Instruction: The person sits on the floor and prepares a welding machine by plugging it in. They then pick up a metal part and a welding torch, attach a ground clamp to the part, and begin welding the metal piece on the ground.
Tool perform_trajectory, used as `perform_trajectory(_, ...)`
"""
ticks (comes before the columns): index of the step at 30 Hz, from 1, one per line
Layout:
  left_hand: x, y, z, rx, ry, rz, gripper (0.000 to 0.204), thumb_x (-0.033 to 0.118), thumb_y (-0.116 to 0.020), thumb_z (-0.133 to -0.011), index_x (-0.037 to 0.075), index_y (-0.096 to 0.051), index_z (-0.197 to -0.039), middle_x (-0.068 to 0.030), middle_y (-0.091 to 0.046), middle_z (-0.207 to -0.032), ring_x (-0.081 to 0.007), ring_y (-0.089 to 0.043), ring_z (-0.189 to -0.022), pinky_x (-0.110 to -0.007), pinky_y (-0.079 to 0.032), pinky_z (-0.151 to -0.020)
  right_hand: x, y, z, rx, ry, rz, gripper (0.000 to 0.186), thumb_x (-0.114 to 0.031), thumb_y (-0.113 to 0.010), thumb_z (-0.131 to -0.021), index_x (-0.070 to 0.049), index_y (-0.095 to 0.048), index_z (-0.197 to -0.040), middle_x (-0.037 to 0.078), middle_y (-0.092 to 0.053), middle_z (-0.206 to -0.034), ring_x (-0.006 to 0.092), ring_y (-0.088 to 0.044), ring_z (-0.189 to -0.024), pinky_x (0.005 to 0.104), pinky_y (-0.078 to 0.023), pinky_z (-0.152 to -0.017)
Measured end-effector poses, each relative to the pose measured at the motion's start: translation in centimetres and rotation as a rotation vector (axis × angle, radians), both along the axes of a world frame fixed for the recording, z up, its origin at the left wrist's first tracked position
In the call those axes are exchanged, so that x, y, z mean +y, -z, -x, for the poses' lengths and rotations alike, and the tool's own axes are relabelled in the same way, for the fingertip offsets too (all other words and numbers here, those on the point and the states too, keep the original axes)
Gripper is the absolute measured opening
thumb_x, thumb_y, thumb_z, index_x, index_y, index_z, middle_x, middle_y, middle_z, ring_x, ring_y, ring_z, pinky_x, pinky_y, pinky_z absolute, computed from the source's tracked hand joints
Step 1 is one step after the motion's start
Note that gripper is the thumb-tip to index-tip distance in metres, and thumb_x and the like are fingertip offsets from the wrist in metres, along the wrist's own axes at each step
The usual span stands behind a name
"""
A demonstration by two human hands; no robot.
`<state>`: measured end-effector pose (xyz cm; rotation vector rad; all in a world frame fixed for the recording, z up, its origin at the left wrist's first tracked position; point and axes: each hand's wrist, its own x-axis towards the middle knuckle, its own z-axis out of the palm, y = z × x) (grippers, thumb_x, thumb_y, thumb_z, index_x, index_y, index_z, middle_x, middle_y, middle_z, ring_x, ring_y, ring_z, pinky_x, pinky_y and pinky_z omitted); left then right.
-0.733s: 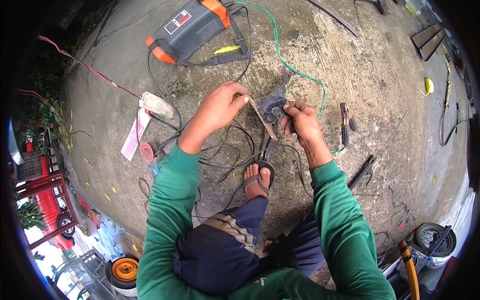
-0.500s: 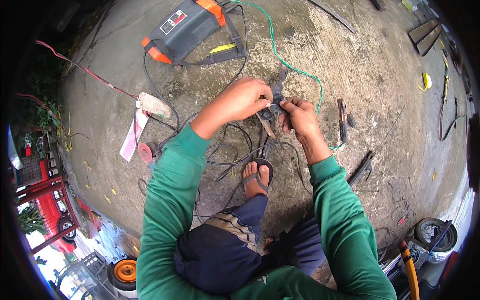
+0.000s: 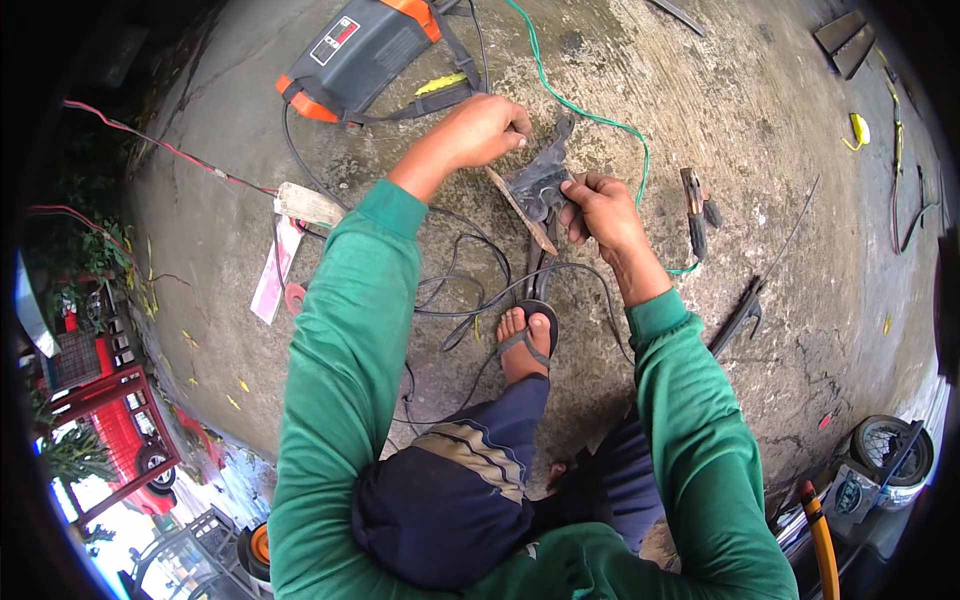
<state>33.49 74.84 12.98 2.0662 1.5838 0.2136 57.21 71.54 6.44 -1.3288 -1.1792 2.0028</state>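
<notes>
A dark, greasy metal bracket with a rusty flat plate along one edge is above the concrete in front of me. My right hand grips its right side, thumb on top and fingers curled beneath. My left hand is up and left of the bracket, apart from it, with the fingers curled together. Whether something small is pinched there cannot be seen. Below the bracket, a long dark metal bar runs toward my sandalled foot.
A grey and orange welding machine stands far left, with black cables looping across the ground. A green cable, a ground clamp and an electrode holder lie to the right. An angle grinder lies left.
My left hand has left the bracket and moved up and left. More of the bracket's face now shows, while my right hand keeps its grip.
</notes>
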Motion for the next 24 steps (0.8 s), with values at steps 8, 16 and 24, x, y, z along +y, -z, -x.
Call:
perform_trajectory(8, -1.3, 3.6, 1.3, -0.187, -0.092, 0.146, 0.026, 0.022, -0.077, -0.089, 0.002, -0.077, -0.105, -0.0134, -0.077, -0.099, -0.0235, -0.072, -0.094, -0.039, -0.055, -0.086, 0.0, 0.0, -0.1, 0.026, 0.005, -0.003, 0.020, -0.017, -0.062, -0.102, -0.002, -0.064, -0.089, 0.007, -0.064, -0.063, 0.0142, -0.053, -0.042, 0.0273, -0.041, -0.040)
perform_trajectory(16, -1.1, 5.4, 1.4, -0.456, -0.282, 0.431, 0.029, 0.026, -0.079, -0.090, 0.000, -0.078, -0.103, -0.0090, -0.077, -0.096, -0.0192, -0.069, -0.092, -0.036, -0.053, -0.086, -0.1, -0.1, 0.2, -0.005, 0.026, 0.003, 0.021, -0.016, -0.063, -0.101, -0.002, -0.064, -0.085, 0.006, -0.063, -0.062, 0.0132, -0.052, -0.042, 0.0277, -0.041, -0.040)
perform_trajectory(24, -1.8, 5.6, 0.5, -0.406, -0.279, 0.379, 0.026, 0.023, -0.082, -0.087, 0.001, -0.078, -0.102, -0.0072, -0.076, -0.096, -0.0164, -0.066, -0.093, -0.034, -0.051, -0.086, -0.1, -0.3, 0.2, 0.000, 0.023, 0.004, 0.020, -0.015, -0.062, -0.101, -0.002, -0.064, -0.086, 0.007, -0.064, -0.063, 0.0135, -0.053, -0.042, 0.0280, -0.042, -0.040)
